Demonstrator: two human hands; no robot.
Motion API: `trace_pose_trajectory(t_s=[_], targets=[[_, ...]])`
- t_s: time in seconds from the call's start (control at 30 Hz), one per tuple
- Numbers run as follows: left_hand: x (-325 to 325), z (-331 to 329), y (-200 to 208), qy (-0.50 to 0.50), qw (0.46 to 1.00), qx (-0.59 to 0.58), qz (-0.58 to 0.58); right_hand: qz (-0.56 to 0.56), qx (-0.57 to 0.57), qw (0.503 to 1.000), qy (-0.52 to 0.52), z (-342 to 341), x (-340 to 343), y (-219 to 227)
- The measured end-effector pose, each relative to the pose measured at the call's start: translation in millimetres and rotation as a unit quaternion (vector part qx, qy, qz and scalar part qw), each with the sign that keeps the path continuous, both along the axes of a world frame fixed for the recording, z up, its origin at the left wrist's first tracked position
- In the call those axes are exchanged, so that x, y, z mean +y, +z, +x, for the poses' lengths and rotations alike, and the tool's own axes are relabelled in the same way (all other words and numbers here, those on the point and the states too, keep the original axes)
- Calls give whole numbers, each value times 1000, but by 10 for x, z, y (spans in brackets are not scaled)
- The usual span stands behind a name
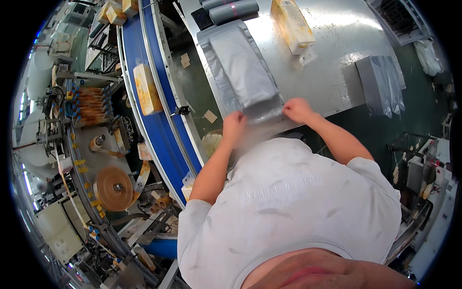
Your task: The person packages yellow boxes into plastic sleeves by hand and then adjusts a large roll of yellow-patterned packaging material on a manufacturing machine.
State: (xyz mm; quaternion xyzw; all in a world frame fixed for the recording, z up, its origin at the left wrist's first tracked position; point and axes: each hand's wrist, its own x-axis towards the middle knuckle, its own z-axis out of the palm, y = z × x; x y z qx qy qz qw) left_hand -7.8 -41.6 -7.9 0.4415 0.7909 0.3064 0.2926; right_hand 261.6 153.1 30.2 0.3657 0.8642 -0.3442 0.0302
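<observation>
Grip: fingertips of the left hand (234, 126) and right hand (298, 111) pinched together on the silver plastic bag (248, 67), one at each near corner.
Arms: reaching forward, wrists apart, elbows bent.
Bag: shiny, creased, bulging lengthwise, flat at its near end; it lies along the left side of the grey metal table (332, 53).
Count: one bulging bag; one yellow-and-white box-shaped package (291, 24) on the tabletop.

Bright light, white glare across the metal table (347, 29), curved fisheye distortion, black corners
</observation>
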Motion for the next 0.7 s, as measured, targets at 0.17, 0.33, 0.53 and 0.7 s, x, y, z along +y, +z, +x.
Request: trace_pose_trajectory(t_s=[0.17,0.33,0.53,0.7], targets=[[-329,77,-154,46,997,12,-54,27,94,977,191,-651,-395,467],[-564,143,-110,127,985,-111,-23,94,-87,980,153,-1020,-786,230],[-726,28,-54,75,983,-165,-14,25,199,963,178,-1275,-1045,87],[-720,-46,-54,39,984,-154,85,-35,190,964,184,-1391,-1090,-35]])
